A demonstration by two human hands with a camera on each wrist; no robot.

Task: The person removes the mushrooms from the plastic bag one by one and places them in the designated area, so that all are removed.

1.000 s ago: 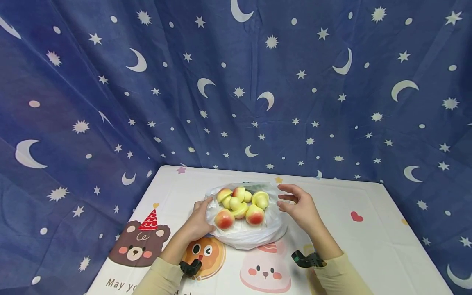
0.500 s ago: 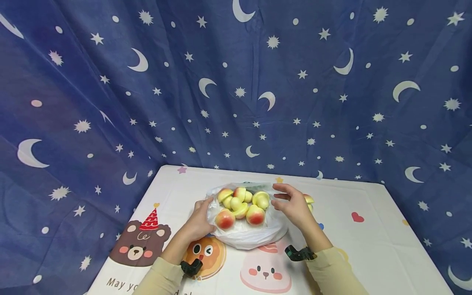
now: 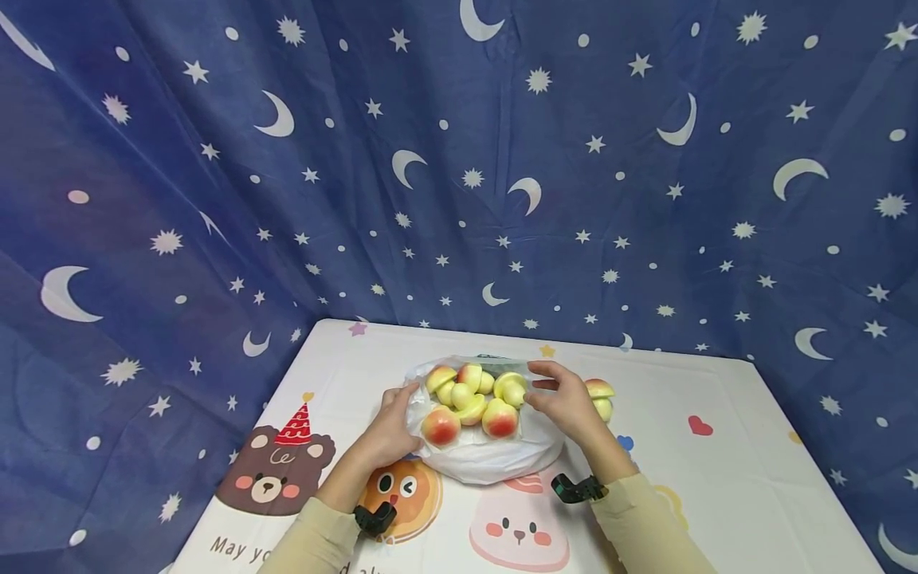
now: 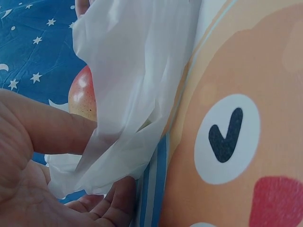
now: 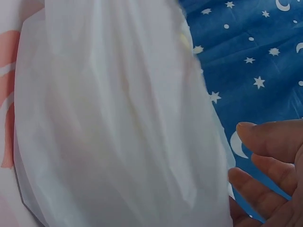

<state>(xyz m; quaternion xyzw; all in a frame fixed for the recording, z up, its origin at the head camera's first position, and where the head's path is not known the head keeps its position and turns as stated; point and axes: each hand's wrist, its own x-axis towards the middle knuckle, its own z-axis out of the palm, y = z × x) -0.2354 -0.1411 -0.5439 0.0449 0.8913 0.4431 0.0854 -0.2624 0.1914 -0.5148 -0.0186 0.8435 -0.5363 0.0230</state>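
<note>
Showing nearest, two cream sleeves (image 3: pixel 315 534) are seen over the white surface (image 3: pixel 760 478), with a small black device (image 3: pixel 376 518) worn at each wrist. A bear print (image 3: pixel 276 470) and a round orange face print (image 3: pixel 409 494) are shown at the left, a pink rabbit print (image 3: pixel 519 534) between the arms. By the left hand (image 3: pixel 390 422) the left side of a white plastic bag (image 3: pixel 495 470) is held, its edge pinched in the grip between thumb and fingers. The right hand (image 3: pixel 566 399) is held at the bag's right side, its grip spread and gently bent; whether the plastic is touched there cannot be told. Inside the bag, red and yellow fruit (image 3: pixel 500 418) is heaped between the hands. More fruit (image 3: pixel 599 391) is seen on the surface, just right of the right hand. The background is filled by a blue curtain (image 3: pixel 459 159) patterned with stars and moons.
</note>
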